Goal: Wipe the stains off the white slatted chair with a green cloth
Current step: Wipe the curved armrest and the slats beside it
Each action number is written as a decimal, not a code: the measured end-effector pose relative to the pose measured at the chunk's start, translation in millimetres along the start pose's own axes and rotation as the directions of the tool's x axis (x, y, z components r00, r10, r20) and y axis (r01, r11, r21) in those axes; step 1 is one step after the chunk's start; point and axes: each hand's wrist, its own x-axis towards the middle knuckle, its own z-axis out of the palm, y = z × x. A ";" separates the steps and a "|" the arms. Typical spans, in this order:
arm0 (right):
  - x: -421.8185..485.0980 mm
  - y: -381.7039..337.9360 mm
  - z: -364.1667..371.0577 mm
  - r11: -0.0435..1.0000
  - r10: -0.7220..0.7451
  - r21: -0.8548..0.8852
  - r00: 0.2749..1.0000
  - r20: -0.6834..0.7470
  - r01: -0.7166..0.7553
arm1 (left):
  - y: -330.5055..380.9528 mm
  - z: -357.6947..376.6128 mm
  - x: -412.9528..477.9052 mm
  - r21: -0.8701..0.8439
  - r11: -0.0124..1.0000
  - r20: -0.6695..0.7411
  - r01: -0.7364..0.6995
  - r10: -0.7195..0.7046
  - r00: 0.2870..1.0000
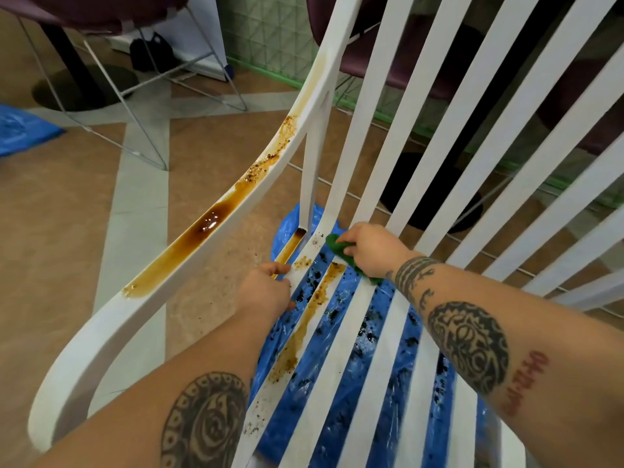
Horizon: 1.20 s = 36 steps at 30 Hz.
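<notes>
Your right hand (369, 251) holds the green cloth (337, 246) on the white slatted chair (101, 336).
Its fingers close around the bunched cloth at the back of the seat; your left hand (266, 293) grips the outer seat slat (258, 405) just beside.

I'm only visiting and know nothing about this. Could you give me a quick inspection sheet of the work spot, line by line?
Surface: tiled floor; a blue plastic sheet lies under the chair, speckled with dark bits.
Job's things: white slatted chair; brown stains pooled on its armrest and streaked along a seat slat; green cloth on the seat near the backrest.
Clutter: blue plastic piece on the floor at the left edge.
Hands: right hand grips the green cloth; left hand holds a stained seat slat.
Cables: nothing seen.
Surroundings: purple chairs on wire legs; green mesh panel.
</notes>
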 end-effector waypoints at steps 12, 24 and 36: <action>-19.7 -1.8 15.1 0.996 0.008 0.086 0.993 0.117 -0.019 | -3.0 -0.4 5.5 -0.015 1.000 -0.013 0.003 -0.003 1.000; -17.9 -10.3 46.7 0.996 -0.007 0.084 0.998 -0.064 0.012 | -5.5 -0.7 4.6 -0.046 0.999 -0.011 -0.007 0.007 1.000; -31.3 -11.9 48.8 0.994 -0.065 0.087 0.995 -0.073 0.071 | -7.8 -0.6 8.6 -0.094 0.995 0.027 0.029 -0.026 0.999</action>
